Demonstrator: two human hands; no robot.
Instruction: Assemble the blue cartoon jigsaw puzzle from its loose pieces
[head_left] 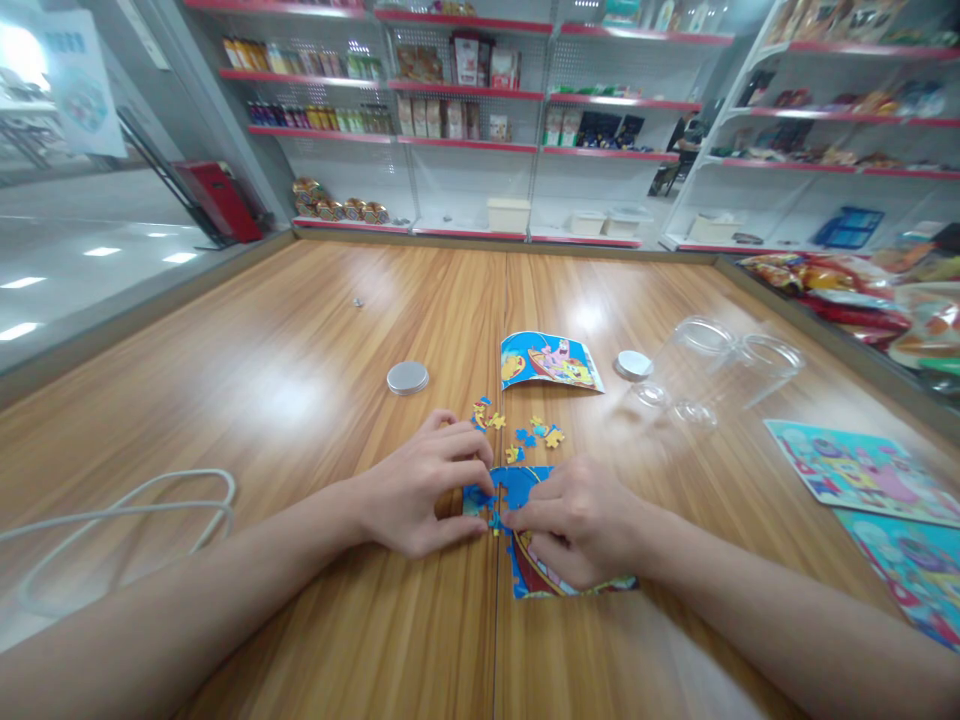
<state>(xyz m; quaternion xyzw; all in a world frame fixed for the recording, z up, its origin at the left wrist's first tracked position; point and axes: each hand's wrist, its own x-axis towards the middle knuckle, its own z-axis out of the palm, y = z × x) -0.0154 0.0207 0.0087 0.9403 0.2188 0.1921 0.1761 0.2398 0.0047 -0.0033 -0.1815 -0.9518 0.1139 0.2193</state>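
A partly joined jigsaw puzzle (pixel 525 482), blue with a dark red and yellow picture, lies flat on the wooden table. My left hand (pixel 435 487) curls its fingers and thumb around a small blue puzzle section (pixel 472 497) at the left edge. My right hand (pixel 581 515) rests over the larger part and hides much of it. Its index fingertip meets a small puzzle piece (pixel 495 521) by the gap between the two parts; the other fingers are folded. Just beyond lie several loose yellow and blue pieces (pixel 553 437). A curved picture card (pixel 551 362) stands behind them.
Two silver lids (pixel 407 377) (pixel 634 365) flank the card. Clear plastic jars (pixel 701 365) lie at the right, near two flat cartoon pictures (pixel 862 470). A white cable (pixel 127 510) loops at the left. Stocked shelves (pixel 469 90) stand past the table's raised edge.
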